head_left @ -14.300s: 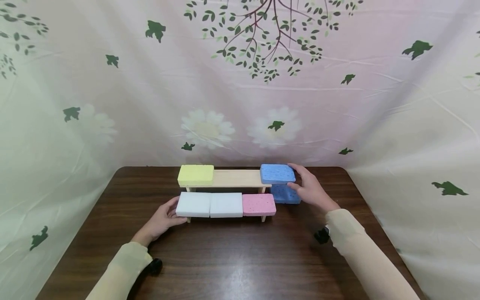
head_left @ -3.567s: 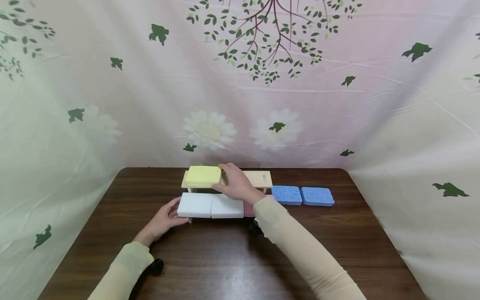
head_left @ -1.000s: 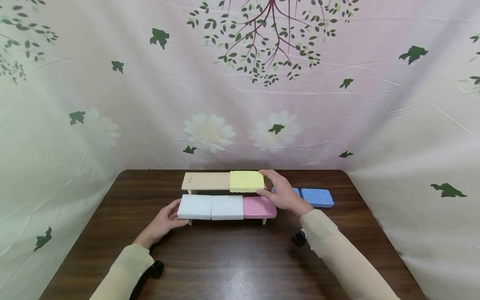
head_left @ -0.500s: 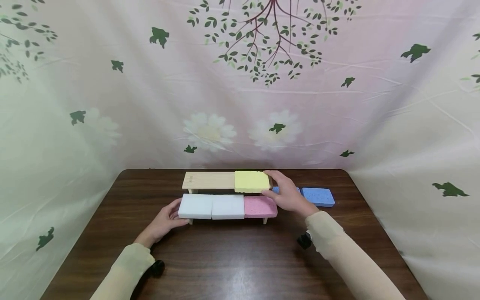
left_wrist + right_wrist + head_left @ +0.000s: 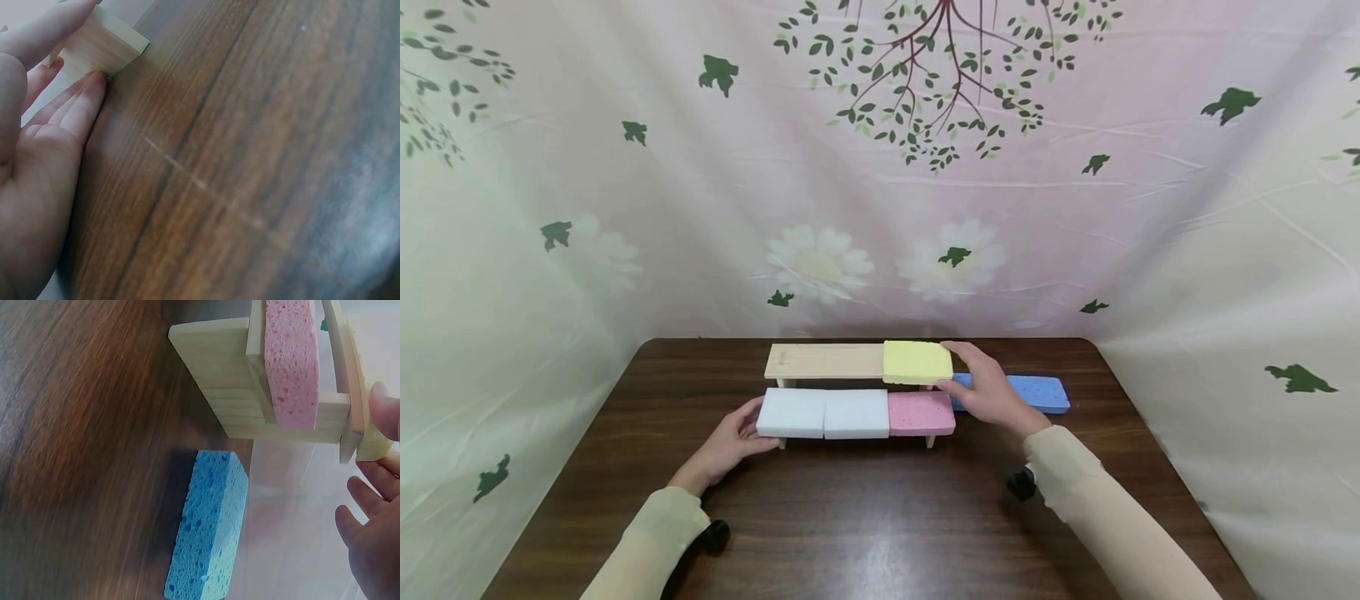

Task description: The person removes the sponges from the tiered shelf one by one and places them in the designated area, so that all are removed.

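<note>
Table (image 5: 880, 517) carried the 2-tier wooden rack (image 5: 827, 372), left hand (image 5: 724, 444) gripping its left end — right hand (image 5: 991, 395) pinched the yellow sponge (image 5: 917, 362), just slid rightward along the upper tier (image 5: 823, 360) to its right end, so that shift looked about done.

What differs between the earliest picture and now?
The right hand released a blue sponge, moved rightward from the upper board to the table, and now holds the yellow sponge, shifted from that board's left end to its right. White sponges, pink sponge and left hand stayed.
</note>
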{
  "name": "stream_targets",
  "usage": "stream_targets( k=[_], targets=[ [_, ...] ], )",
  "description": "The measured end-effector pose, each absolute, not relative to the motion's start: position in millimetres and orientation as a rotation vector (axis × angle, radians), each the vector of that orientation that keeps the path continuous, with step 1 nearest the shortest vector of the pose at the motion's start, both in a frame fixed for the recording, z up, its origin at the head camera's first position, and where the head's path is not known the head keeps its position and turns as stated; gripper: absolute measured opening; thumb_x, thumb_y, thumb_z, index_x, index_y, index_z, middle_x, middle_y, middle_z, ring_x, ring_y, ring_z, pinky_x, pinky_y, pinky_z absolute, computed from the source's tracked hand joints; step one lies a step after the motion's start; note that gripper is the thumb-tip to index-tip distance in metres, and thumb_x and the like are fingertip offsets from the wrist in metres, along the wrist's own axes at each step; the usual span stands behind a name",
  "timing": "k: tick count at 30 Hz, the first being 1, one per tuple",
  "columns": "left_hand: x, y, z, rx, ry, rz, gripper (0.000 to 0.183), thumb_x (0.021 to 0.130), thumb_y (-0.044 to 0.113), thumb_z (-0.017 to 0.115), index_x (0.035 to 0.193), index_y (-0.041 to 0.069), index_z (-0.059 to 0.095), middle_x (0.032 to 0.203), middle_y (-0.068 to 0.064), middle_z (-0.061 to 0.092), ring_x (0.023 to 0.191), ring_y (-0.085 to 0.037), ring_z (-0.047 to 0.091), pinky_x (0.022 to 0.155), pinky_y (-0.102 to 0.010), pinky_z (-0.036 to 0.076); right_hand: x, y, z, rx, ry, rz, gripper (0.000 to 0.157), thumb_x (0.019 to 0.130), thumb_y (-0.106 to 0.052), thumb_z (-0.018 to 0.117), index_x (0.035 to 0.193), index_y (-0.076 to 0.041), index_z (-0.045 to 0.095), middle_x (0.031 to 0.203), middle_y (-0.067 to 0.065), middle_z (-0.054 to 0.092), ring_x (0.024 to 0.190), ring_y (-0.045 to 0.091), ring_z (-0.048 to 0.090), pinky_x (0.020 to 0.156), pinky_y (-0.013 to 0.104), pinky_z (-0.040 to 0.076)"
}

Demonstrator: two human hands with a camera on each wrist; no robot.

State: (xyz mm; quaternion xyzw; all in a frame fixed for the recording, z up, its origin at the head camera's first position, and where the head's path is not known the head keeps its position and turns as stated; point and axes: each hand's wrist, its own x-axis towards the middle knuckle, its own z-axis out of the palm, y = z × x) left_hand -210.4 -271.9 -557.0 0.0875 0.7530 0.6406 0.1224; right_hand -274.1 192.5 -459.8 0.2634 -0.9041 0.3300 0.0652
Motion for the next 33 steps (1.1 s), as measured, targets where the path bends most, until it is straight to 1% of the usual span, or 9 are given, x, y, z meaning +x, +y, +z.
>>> stream_targets(
  k=[7,12,14,21,27,33],
  targets=[
    [-210.2,-272.4,-557.2,0.245,2.206,1.870,0.094,0.091,0.009,0.083,0.164,0.000,0.024,0.163,-0.029,0.036,0.146,-0.042,0.043,0.102,-0.020,0.050,-273.7,202.1,-459.2,0.775,-2.724,0.989,0.065,0.097,-0.017,0.078,0.153,-0.002,0.048,0.151,0.018,0.052,0.138,0.039,0.051,0.109,0.061,0.047],
    [-209.7,-272.4,-558.8,0.245,2.193,1.874,0.097,0.091,0.012,0.084,0.165,0.000,0.023,0.164,-0.030,0.033,0.148,-0.044,0.040,0.104,-0.020,0.049,-273.6,210.6,-461.6,0.766,-2.717,0.991,0.066,0.096,-0.016,0.079,0.152,0.000,0.048,0.149,0.018,0.052,0.136,0.038,0.051,0.109,0.061,0.048],
    [-209.9,-272.7,-559.4,0.250,2.188,1.878,0.097,0.091,0.011,0.084,0.165,0.000,0.023,0.164,-0.030,0.033,0.148,-0.045,0.040,0.104,-0.021,0.050,-273.4,213.1,-462.0,0.756,-2.718,0.985,0.066,0.097,-0.016,0.079,0.153,-0.001,0.048,0.150,0.018,0.052,0.136,0.038,0.052,0.108,0.061,0.048],
    [-210.6,-272.4,-557.3,0.241,2.206,1.871,0.095,0.091,0.010,0.084,0.164,-0.001,0.024,0.162,-0.030,0.036,0.147,-0.045,0.041,0.103,-0.021,0.050,-273.4,221.8,-463.3,0.722,-2.711,0.988,0.066,0.097,-0.014,0.078,0.153,-0.001,0.047,0.150,0.020,0.051,0.138,0.043,0.050,0.108,0.063,0.047],
    [-209.7,-272.8,-557.2,0.232,2.204,1.862,0.096,0.091,0.010,0.083,0.164,0.000,0.023,0.164,-0.030,0.033,0.148,-0.045,0.040,0.106,-0.023,0.049,-274.2,231.5,-465.4,0.684,-2.713,0.989,0.065,0.096,-0.013,0.078,0.153,-0.001,0.047,0.150,0.018,0.052,0.138,0.040,0.049,0.110,0.063,0.046],
    [-210.8,-272.5,-556.5,0.232,2.197,1.865,0.095,0.091,0.009,0.083,0.164,0.000,0.023,0.164,-0.029,0.034,0.148,-0.044,0.041,0.105,-0.021,0.049,-274.7,241.9,-466.0,0.679,-2.678,0.953,0.065,0.096,-0.010,0.079,0.152,0.000,0.048,0.148,0.021,0.053,0.136,0.042,0.051,0.103,0.063,0.050]
  ],
)
